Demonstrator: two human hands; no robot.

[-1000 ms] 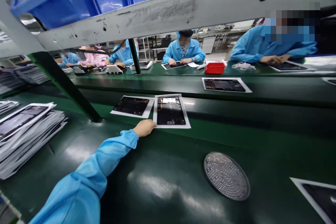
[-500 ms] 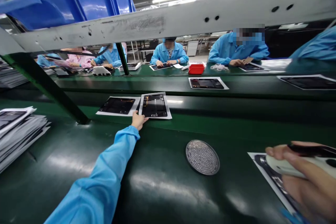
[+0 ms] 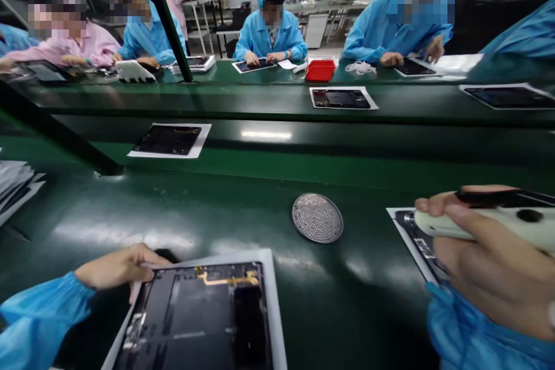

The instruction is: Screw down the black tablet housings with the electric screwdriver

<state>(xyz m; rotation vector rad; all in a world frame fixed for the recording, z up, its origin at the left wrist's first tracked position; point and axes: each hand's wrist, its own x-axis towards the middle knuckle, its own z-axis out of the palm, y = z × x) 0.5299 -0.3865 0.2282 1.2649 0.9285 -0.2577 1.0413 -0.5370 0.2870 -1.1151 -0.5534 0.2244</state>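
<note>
My left hand (image 3: 119,266) grips the upper left corner of an opened tablet (image 3: 195,324) on a white sheet, at the bottom of the view. Dark inner parts and an orange flex cable show on it, and its lower end is cut off by the frame. At the right, my right hand (image 3: 489,248) is wrapped round a pale electric screwdriver (image 3: 451,222) with a black lever on top. Beneath that hand lies another opened tablet (image 3: 422,245) on a white sheet, largely hidden. A round silver dish with a dimpled surface (image 3: 317,218) rests between my hands.
On the sunken green strip ahead lies another tablet (image 3: 167,140). More tablets (image 3: 340,98) lie on the far ledge, near a red bin (image 3: 319,70). Several co-workers (image 3: 271,34) sit opposite. A slanted green post (image 3: 56,127) and a stack of sheets (image 3: 17,185) stand left.
My left hand has drawn one of the two tablets from the strip back towards me. The view has tilted downward. My right hand still holds the screwdriver over its tablet.
</note>
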